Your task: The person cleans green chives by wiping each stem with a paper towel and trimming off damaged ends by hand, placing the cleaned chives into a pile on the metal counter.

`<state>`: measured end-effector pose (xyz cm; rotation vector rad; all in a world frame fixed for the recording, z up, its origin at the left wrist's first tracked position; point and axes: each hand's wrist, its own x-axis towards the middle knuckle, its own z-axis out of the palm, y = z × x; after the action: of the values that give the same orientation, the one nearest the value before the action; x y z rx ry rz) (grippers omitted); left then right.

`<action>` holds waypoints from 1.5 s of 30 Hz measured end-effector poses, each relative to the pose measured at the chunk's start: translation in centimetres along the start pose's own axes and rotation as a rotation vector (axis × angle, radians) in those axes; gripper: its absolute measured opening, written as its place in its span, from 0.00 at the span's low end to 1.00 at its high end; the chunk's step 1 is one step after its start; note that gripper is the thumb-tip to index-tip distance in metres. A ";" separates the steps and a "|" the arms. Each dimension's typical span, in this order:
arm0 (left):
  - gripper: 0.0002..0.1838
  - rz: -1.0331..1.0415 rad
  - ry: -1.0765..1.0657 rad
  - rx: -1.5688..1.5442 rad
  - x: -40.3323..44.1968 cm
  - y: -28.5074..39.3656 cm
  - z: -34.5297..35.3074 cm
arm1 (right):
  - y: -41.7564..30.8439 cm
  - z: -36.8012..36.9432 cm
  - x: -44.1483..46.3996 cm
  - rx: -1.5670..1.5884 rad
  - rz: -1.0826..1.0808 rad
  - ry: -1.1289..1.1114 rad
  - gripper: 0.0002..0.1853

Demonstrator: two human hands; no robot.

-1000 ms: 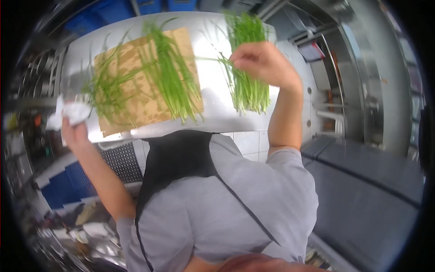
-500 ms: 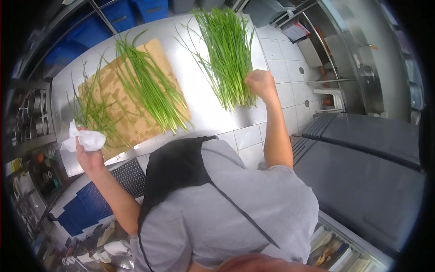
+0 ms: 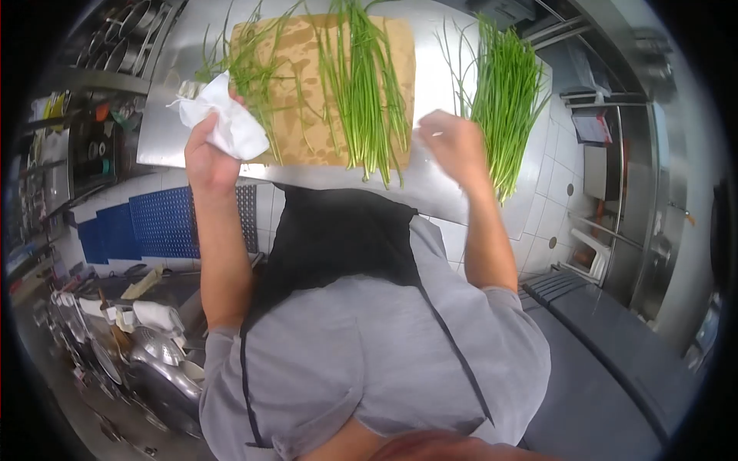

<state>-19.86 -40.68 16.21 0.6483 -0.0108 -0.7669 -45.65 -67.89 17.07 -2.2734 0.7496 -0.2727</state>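
My left hand (image 3: 213, 163) is closed on a crumpled white cloth (image 3: 232, 127), over the left front corner of a wet brown board (image 3: 296, 84). My right hand (image 3: 455, 144) is between the board and the right bundle, its fingers bent together and slightly blurred; whether anything is in them is too small to tell. A bunch of long green stalks (image 3: 367, 100) lies on the board's right half, and looser, thinner stalks (image 3: 257, 65) are scattered at its left. A thicker green bundle (image 3: 506, 104) lies on the steel table (image 3: 430, 173), just right of my right hand.
Dark grey lidded units (image 3: 592, 361) stand at the lower right. Pans and utensils (image 3: 157, 353) are at the lower left, with more pans on a rack (image 3: 123, 54) at the upper left. Blue mats (image 3: 157, 223) lie on the tiled floor beyond the table's front edge.
The view has turned, shifting the table. My right hand has moved left, away from the thick bundle, toward the board. My left hand still holds the cloth.
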 end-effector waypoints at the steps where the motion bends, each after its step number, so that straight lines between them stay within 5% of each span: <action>1: 0.27 0.008 0.011 -0.012 -0.3 -0.1 -0.2 | -0.8 2.4 0.4 0.027 -0.040 -0.082 0.06; 12: 0.20 0.019 0.205 -0.059 -2.0 -1.0 -1.9 | -4.6 12.2 3.1 -0.214 -0.197 -0.192 0.10; 15: 0.21 0.001 0.163 -0.052 -1.9 -1.2 -2.5 | -4.9 11.1 3.5 0.040 -0.076 -0.172 0.09; 18: 0.21 -0.018 0.146 -0.077 -1.9 -1.2 -2.3 | -4.2 9.5 4.1 0.644 0.319 -0.397 0.06; 24: 0.24 -0.023 0.150 -0.067 -1.2 -1.9 -3.0 | -4.6 7.7 3.6 0.926 0.354 -0.392 0.16; 36: 0.23 -0.101 0.017 0.118 -3.1 -6.0 2.7 | -10.5 7.6 4.5 0.788 0.040 -0.145 0.08; 45: 0.26 -0.142 -0.043 0.108 -3.6 -6.2 1.7 | -10.5 9.0 4.8 0.756 -0.064 -0.399 0.08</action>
<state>-26.88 -42.58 15.03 0.7407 -0.0461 -0.9216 -33.65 -59.57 17.75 -1.5578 0.2874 -0.0965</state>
